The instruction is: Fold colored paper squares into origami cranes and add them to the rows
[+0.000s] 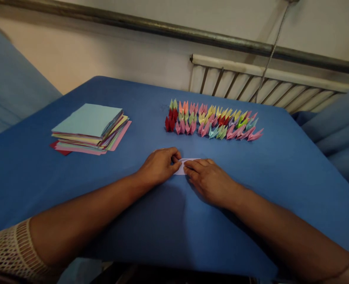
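A small folded piece of pale lilac-white paper (180, 170) lies flat on the blue table, in the middle of the view. My left hand (159, 165) grips its left end, thumb and fingers closed together there. Over the right part of the paper, my right hand (209, 179) is closed, its fingers bunched and pressed on the sheet. The fingers of both hands partly cover the paper, so its exact folds cannot be made out. Beyond my hands stand rows of folded paper cranes (212, 120) in red, pink, yellow, green and blue.
A stack of coloured square sheets (87, 120), light blue on top, sits at the left of the blue-covered table (144, 98). Behind the table are a wall, a radiator (239, 75) and a long pipe (162, 27). Blue fabric hangs at both sides.
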Tool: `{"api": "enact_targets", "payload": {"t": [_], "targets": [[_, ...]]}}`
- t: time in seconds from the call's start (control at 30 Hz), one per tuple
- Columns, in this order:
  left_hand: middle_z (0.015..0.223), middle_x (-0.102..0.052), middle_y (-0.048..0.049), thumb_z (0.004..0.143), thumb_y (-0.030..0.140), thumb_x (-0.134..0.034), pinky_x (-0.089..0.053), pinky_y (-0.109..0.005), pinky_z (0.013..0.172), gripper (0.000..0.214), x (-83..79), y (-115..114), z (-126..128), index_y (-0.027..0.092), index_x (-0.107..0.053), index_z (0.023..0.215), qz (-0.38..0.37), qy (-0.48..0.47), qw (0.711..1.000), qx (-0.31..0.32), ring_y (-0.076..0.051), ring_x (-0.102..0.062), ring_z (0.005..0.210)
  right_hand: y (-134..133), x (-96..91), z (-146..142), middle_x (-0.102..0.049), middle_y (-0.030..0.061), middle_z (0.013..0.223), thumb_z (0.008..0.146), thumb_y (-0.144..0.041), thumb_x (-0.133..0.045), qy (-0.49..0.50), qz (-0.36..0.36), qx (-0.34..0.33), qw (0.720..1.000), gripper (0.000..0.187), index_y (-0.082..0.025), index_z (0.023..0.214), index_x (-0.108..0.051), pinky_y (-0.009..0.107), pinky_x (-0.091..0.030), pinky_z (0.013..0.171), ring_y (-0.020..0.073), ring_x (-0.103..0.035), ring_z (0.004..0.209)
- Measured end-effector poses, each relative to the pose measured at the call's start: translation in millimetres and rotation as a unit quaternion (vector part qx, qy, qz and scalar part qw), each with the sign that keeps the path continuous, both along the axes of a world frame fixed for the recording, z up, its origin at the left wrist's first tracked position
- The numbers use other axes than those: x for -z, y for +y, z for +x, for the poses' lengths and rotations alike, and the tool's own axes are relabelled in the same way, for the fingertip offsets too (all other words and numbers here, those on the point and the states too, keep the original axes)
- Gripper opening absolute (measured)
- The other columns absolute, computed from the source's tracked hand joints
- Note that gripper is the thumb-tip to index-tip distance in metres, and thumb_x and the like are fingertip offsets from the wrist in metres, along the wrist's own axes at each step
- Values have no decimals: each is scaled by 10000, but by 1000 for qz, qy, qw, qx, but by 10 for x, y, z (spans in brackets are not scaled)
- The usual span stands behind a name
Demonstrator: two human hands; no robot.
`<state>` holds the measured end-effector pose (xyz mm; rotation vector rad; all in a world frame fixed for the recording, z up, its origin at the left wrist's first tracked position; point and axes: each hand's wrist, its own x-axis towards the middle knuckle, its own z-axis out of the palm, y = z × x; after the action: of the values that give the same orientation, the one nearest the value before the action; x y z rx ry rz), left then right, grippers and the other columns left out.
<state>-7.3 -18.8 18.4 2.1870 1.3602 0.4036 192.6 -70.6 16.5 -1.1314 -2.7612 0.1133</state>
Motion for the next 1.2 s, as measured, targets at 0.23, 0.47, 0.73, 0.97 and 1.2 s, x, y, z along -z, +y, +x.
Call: {"api": "enact_targets", "payload": {"t": [0.23,0.47,0.73,0.97,1.2], "targets": [[830,-662,-13,837,235,-533,-434,-326,789,108,-7,-5,0,203,-636,843,79,31,994,62,-180,-579,810,-8,-31,-7,-584,139,1291,969,-240,-409,22,-18,10,1000,358,-162,1272,-585,449,-447,915,274,-548,1093],[850,-660,-16,837,217,-520,-441,-296,783,137,-45,29,-55,204,-656,848,46,20,993,106,-168,-584,821,5,-47,-8,-563,122,1330,978,-250,-394,12,-19,12,1000,362,-156,1274,-580,423,-450,940,261,-536,1135],[857,-674,-15,843,283,-526,-437,-258,697,184,-161,38,-138,204,-684,894,-20,30,991,129,-153,-598,766,-6,-85,-16,-564,134,1349,967,-228,-420,-4,-25,-7,1000,367,-121,1285,-570,460,-437,932,288,-525,1147],[975,-670,-36,864,280,-527,-451,-278,789,228,-153,35,-116,206,-669,1026,13,28,993,114,-167,-611,865,-3,-72,-8,-555,118,1356,970,-250,-415,1,-25,3,1000,351,-155,1266,-577,440,-437,932,273,-525,1154],[986,-658,-41,892,273,-515,-426,-298,870,227,-237,32,-164,229,-714,992,4,66,979,192,-180,-597,933,19,-43,-5,-537,115,1376,968,-224,-413,23,-25,-4,999,326,-153,1228,-596,433,-436,923,263,-519,1147]]}}
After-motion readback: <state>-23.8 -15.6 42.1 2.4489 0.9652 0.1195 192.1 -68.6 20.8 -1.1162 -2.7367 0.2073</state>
